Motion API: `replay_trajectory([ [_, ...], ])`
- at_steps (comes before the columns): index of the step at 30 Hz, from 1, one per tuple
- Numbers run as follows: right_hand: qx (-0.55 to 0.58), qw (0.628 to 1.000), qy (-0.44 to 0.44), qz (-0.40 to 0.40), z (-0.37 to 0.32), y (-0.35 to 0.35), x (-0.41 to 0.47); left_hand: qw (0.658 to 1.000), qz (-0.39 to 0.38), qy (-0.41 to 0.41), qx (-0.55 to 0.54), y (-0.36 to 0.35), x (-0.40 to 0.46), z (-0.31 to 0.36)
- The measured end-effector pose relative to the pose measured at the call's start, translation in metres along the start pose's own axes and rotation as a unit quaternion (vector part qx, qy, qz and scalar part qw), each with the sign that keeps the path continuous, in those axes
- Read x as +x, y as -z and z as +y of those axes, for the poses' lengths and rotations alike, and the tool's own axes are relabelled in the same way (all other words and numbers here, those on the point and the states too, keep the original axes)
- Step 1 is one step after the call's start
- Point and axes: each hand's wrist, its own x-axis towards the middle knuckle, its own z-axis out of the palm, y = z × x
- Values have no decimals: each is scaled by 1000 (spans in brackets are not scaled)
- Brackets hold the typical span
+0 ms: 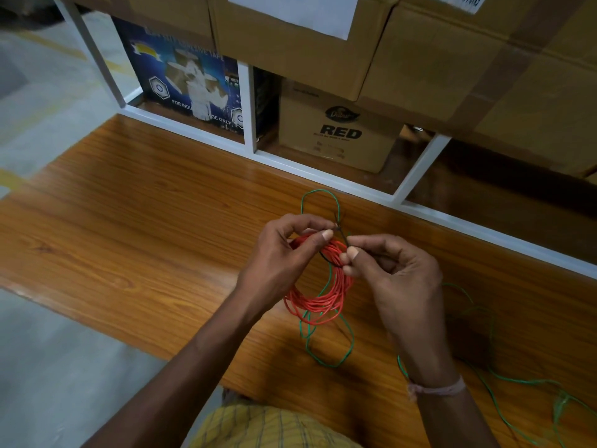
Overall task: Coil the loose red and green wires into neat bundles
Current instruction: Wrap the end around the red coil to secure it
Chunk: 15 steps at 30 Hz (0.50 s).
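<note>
A coil of red wire (318,302) hangs just above the wooden table (145,205), held up between both hands. My left hand (284,253) pinches one end of a thin black tie (343,236) at the top of the coil. My right hand (391,270) pinches the tie's other end, which loops around the red strands. Loose green wire (326,350) lies in loops on the table under the coil, with one loop (319,198) beyond the hands and more (504,379) trailing off to the right.
A white metal rack (248,105) stands behind the table, holding a blue printed carton (187,79) and a brown box marked RED (336,134). Large cardboard boxes (452,43) sit on top. Grey floor lies to the left.
</note>
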Motion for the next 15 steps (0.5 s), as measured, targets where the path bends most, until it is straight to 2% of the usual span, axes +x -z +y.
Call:
replay_trajectory([
  [3,26,1000,-13,8,-1,-3,1,998,-15,-16,57,0,-1,-2],
  [7,44,998,-33,25,1,-2,3,998,-26,-15,55,3,-2,-1],
  [11,-75,997,0,5,7,5,9,997,-36,-20,65,5,-3,-1],
  [15,-128,989,67,-8,-3,12,22,995,-58,-20,74,8,-2,-1],
])
